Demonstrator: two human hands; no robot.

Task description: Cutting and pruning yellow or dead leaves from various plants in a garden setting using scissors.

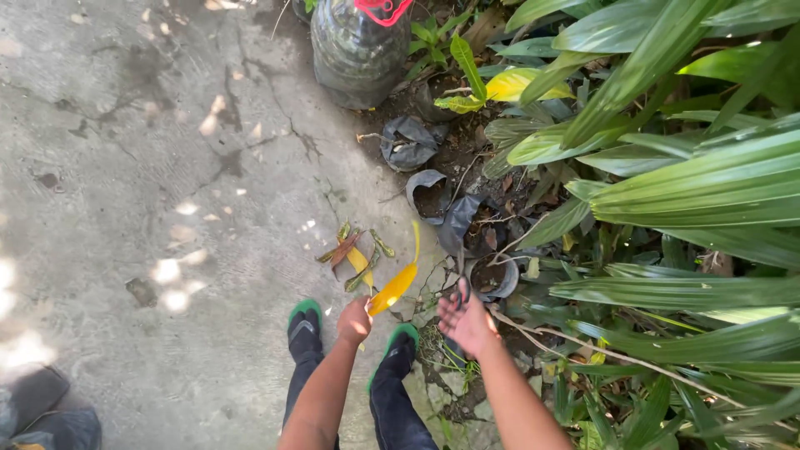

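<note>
Yellow, long, curved leaf (394,287) pinched at its lower end by left hand (354,321), fingers closed around the stalk end, blade rising up and to the right with a thin yellow tip above. Right hand (467,321) just beside it, closed around dark-handled shears (461,279), fingers through the loops, blades pointing up toward the plant bed; whether the blades are apart or together cannot be told. Both forearms bare, reaching forward from the bottom edge.

Below the hands: two feet in green-soled sandals (305,321), dark trousers, standing on grey cracked concrete ground (167,167) dappled with light spots. Just above the left hand, lying on the concrete: small heap of cut leaf pieces (354,250), yellow, green and brown, touching one another.

Along the concrete's right edge, in dark soil: several black plastic nursery bags (429,196), crumpled, some open-mouthed, one just above the right hand. Farther up: large dark plastic sack (358,50) standing upright, a red scrap at its top. Filling the right side: broad green palm-like leaves (708,183), long and ribbed, arching over the bags; one yellowing leaf among them near the top. Bottom left corner: dark blurred shape (37,408), not identifiable.
</note>
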